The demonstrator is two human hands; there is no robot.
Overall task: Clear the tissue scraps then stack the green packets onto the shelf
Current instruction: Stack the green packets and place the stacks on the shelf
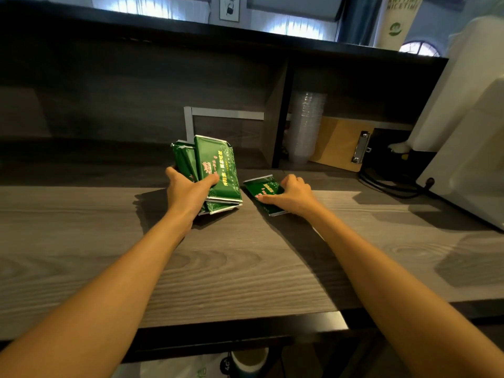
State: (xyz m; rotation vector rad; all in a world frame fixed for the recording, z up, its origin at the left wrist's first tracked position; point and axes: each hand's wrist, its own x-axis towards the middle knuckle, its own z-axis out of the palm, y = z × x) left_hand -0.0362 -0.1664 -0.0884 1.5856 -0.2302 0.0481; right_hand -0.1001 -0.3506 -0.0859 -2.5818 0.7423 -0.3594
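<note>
My left hand (188,190) grips a fanned bundle of several green packets (218,165), held upright just above the grey wood counter (231,263). To its right a single green packet (263,189) lies flat on the counter. My right hand (289,196) rests on that packet, thumb along its near edge and fingers curled over its far side. Behind the packets runs the dark shelf (136,77) with an upright divider. No tissue scraps are in sight.
A stack of clear plastic cups (306,126) and a brown clipboard (341,143) stand in the right shelf bay. A white machine (463,132) with a black cable (387,186) fills the right side. A lidded cup (249,362) sits below the counter's front edge.
</note>
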